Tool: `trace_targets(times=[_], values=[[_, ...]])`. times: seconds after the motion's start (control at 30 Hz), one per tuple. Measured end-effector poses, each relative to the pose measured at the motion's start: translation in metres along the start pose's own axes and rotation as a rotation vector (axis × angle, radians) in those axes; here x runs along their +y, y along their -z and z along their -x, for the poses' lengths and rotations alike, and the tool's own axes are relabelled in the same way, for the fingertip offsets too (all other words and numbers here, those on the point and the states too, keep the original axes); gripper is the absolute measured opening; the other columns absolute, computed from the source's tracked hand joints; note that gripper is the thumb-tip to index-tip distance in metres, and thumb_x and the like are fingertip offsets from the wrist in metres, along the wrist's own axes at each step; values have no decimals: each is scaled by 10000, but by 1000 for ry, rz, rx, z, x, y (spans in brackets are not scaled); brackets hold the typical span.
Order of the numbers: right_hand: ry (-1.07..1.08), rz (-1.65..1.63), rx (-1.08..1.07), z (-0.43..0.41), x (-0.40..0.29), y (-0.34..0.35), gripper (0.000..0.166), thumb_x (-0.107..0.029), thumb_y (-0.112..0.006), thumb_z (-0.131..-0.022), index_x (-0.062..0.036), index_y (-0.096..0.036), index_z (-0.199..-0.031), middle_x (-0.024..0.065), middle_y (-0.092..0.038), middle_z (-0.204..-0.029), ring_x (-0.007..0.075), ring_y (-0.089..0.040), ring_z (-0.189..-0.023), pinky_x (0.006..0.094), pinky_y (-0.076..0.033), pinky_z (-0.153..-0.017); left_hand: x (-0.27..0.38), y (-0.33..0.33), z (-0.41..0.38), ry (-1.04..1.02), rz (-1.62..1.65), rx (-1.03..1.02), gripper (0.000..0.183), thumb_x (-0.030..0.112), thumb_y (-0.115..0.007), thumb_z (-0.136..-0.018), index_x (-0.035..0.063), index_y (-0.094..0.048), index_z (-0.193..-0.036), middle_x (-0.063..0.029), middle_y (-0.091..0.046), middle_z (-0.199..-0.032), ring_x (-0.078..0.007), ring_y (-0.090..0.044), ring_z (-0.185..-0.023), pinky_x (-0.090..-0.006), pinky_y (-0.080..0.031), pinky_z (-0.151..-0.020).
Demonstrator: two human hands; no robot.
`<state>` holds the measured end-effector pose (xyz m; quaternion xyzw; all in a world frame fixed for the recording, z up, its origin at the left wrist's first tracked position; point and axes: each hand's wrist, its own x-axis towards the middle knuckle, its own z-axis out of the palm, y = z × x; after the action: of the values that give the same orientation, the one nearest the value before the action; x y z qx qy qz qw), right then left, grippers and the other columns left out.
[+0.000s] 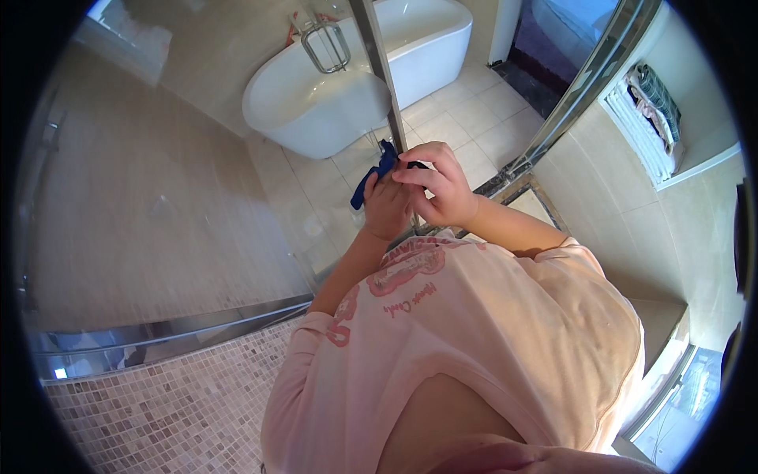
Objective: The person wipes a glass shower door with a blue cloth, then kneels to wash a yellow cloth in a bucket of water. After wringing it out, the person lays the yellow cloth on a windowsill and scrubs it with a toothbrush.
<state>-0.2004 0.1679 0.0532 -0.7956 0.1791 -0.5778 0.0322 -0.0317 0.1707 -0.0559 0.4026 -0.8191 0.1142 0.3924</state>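
A dark blue cloth [388,159] is bunched against the metal-framed edge [379,65] of a glass shower door. My left hand [388,204] grips the cloth, one end of which sticks out to the left of my fingers. My right hand [444,181] is bent beside it, fingertips touching the frame and the cloth close to my left hand. Dark fabric shows between two fingers of my right hand; whether they pinch it is hidden. The door's metal handle [327,47] sits higher up, beyond both hands.
Through the glass stands a white freestanding bathtub [320,118] on a beige tiled floor [474,115]. At right, a wall niche [710,136] holds folded towels [639,133] and clothes [654,98]. A metal-edged sill [177,338] borders the mosaic floor [177,409] at lower left.
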Motion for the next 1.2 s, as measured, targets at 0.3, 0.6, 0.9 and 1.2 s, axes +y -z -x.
trace_targets(times=[0.3,0.6,0.9,1.2], values=[[-170,-55,-33,16,-32,-11,456,37,-656,-781,-76,-653,-1223,175,-605,-1259,335,-602,-1107,411,-496,-953,32,78,-3,693,1044,289,483,137,-589,-1031,-4,-465,-1476,-133,-615,-1354,-209,-612,-1180,-330,-485,-1022],[-492,-387,-364,9,-78,-65,714,-105,-773,-862,-11,-422,-1477,234,-527,-1398,392,-534,-1279,424,-430,-1087,43,161,38,1025,1860,524,477,340,-532,-1057,81,-456,-1450,-117,-604,-1341,-269,-607,-1231,-422,-503,-1048],[-379,-660,-861,24,-106,-125,449,-145,-757,-893,-54,-617,-1310,198,-675,-1252,367,-671,-1116,421,-542,-947,104,192,135,1169,1169,841,507,124,-737,-948,59,-527,-1404,-52,-630,-1284,-147,-587,-1167,-341,-482,-1019],[3,-973,-1106,55,-112,-108,351,-145,-786,-885,-25,-677,-1196,178,-736,-1084,310,-734,-946,370,-578,-838,238,115,158,1413,762,1268,477,139,-668,-1001,19,-485,-1425,-77,-665,-1222,-154,-625,-1120,-327,-508,-993]])
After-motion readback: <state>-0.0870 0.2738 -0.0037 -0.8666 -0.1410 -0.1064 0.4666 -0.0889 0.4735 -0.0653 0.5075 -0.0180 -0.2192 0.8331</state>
